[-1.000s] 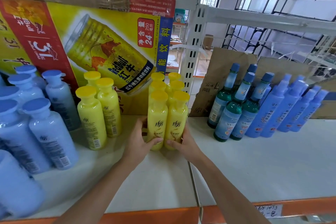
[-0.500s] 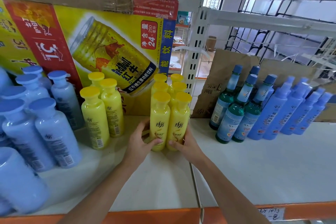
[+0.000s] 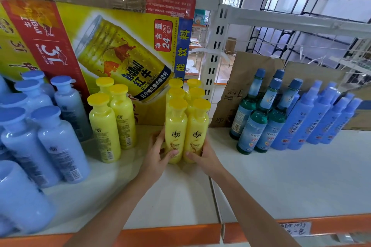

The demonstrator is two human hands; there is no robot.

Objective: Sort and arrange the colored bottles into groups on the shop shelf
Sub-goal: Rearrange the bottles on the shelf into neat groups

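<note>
A tight block of several yellow bottles (image 3: 185,120) stands upright at the middle of the white shelf (image 3: 281,182). My left hand (image 3: 157,155) holds the block's left side, thumb across the front-left bottle. My right hand (image 3: 202,158) holds the right side, thumb on the front-right bottle. Three more yellow bottles (image 3: 112,120) stand apart to the left. Several pale blue bottles (image 3: 40,136) crowd the far left. At the right stand several green bottles with blue caps (image 3: 259,118) and several blue spray bottles (image 3: 319,118).
A yellow and red Red Bull carton (image 3: 104,50) stands behind the left bottles, with brown cardboard (image 3: 239,86) leaning behind the right ones. A white slotted upright (image 3: 212,62) divides the two bays. The shelf's orange front lip (image 3: 174,234) runs along the bottom.
Both hands stay on the yellow block, which has barely shifted; the view has drifted slightly.
</note>
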